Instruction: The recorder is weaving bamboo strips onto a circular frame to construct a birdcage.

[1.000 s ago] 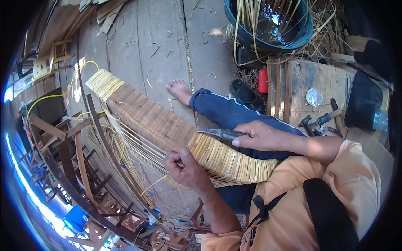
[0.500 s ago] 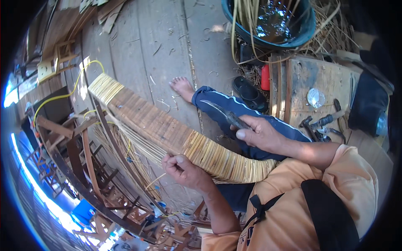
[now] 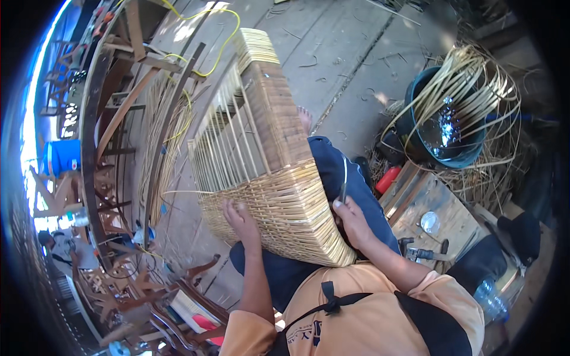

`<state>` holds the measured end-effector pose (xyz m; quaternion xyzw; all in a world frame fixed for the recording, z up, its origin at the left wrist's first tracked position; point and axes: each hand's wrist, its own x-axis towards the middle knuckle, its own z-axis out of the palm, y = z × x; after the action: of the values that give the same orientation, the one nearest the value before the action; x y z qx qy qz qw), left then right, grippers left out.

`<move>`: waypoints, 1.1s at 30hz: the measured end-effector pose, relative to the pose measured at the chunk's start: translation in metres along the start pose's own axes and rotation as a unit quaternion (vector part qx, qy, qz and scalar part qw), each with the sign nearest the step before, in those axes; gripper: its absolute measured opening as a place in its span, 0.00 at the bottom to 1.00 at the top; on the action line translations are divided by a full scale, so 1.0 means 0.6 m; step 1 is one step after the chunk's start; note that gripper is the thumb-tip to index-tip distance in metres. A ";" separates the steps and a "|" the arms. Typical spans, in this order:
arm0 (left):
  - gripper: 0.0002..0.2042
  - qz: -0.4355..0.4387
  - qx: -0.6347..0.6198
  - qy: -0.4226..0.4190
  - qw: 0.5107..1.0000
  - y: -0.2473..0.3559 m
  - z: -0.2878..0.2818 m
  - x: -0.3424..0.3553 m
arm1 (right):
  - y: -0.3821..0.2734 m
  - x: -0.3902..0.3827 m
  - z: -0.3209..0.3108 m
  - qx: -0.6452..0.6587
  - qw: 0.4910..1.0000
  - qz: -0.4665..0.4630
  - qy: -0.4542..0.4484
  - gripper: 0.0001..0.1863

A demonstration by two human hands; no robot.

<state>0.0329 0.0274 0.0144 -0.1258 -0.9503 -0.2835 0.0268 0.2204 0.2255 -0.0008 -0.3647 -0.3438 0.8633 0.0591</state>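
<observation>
A half-woven rattan chair frame (image 3: 279, 178) lies across my lap, its woven band near me and bare slats running away. My left hand (image 3: 240, 221) rests on the woven band at its left side, fingers pressed against the weave. My right hand (image 3: 350, 219) sits at the band's right edge, closed around a thin metal tool (image 3: 344, 178) that points up. My leg in blue trousers (image 3: 338, 172) shows beside the frame, with a bare foot (image 3: 305, 118) past it.
A dark tub of water (image 3: 442, 127) holding several rattan strips stands at the right. A wooden board (image 3: 436, 210) with tools and a red object (image 3: 389, 179) lies beside my right arm. Wooden chair frames (image 3: 119, 136) are stacked at the left on the plank floor.
The view has swung and the frame now stands steeper on my lap. My right hand has dropped from above the weave to its right edge, tool upright. My left hand stays on the weave.
</observation>
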 end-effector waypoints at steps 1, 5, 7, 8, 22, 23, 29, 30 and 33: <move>0.21 -0.047 0.002 0.016 0.999 -0.015 0.001 -0.027 | 0.024 -0.002 -0.005 -0.039 0.999 0.025 0.014 0.15; 0.24 -0.058 -0.025 -0.007 0.998 -0.062 0.017 -0.140 | 0.057 -0.032 0.006 -0.019 0.997 0.050 0.055 0.16; 0.25 -0.070 -0.061 0.045 0.995 -0.031 0.029 -0.164 | 0.036 -0.054 0.023 -0.007 0.998 0.039 0.049 0.11; 0.25 -0.080 -0.067 0.064 0.992 -0.029 0.028 -0.164 | 0.016 -0.061 0.040 0.027 0.997 0.049 0.050 0.09; 0.26 0.090 -0.292 -0.065 0.950 -0.174 -0.085 -0.132 | 0.039 -0.023 0.132 -0.102 0.989 -0.070 0.081 0.15; 0.25 0.027 -0.322 -0.117 0.939 -0.206 -0.087 -0.116 | 0.028 -0.025 0.153 -0.158 0.983 -0.069 0.067 0.17; 0.20 0.044 -0.122 -0.054 0.990 -0.405 -0.135 -0.024 | 0.044 -0.050 0.191 -0.282 0.953 -0.099 0.047 0.20; 0.20 0.054 -0.076 -0.062 0.994 -0.436 -0.145 -0.019 | 0.058 -0.053 0.194 -0.247 0.963 -0.090 0.067 0.21; 0.11 -0.005 -0.073 -0.190 0.979 -0.389 -0.173 -0.046 | 0.065 -0.061 0.166 -0.337 0.932 -0.121 0.052 0.21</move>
<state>-0.0019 -0.2238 -0.0259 -0.1740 -0.9155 -0.3230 -0.1652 0.1859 0.1285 0.0455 -0.3632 -0.6523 0.6631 0.0542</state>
